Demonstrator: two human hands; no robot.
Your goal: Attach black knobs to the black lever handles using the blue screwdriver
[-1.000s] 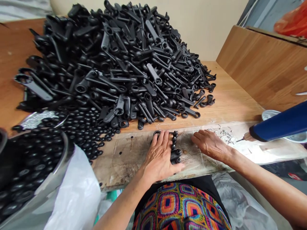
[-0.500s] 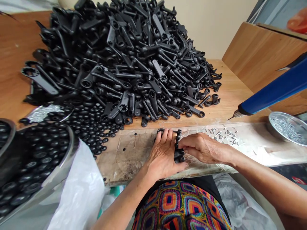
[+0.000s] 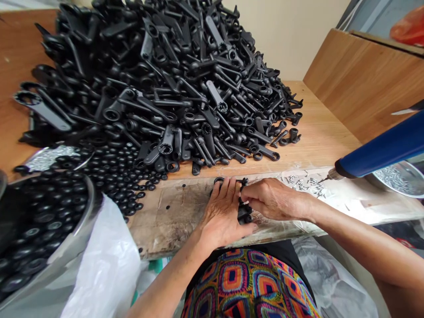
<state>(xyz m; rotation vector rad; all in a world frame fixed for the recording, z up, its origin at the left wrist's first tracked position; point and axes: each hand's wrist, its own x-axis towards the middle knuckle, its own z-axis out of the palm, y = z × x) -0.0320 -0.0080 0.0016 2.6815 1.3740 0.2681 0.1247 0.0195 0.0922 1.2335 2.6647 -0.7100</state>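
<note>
Your left hand lies flat across a row of black crank handles on the counter, thumb spread apart. Your right hand curls its fingers at their right ends; whether they clamp anything, I can't tell.

The left hand covers most of the black crank handles beneath it, so their number cannot be told. The fingertips of the right hand are hidden; whether they pinch anything is unclear. The metal screws are too small to show threads. The right edge cuts off the blue power screwdriver, which hides part of the metal bowl; the left edge crops the tub.
</note>
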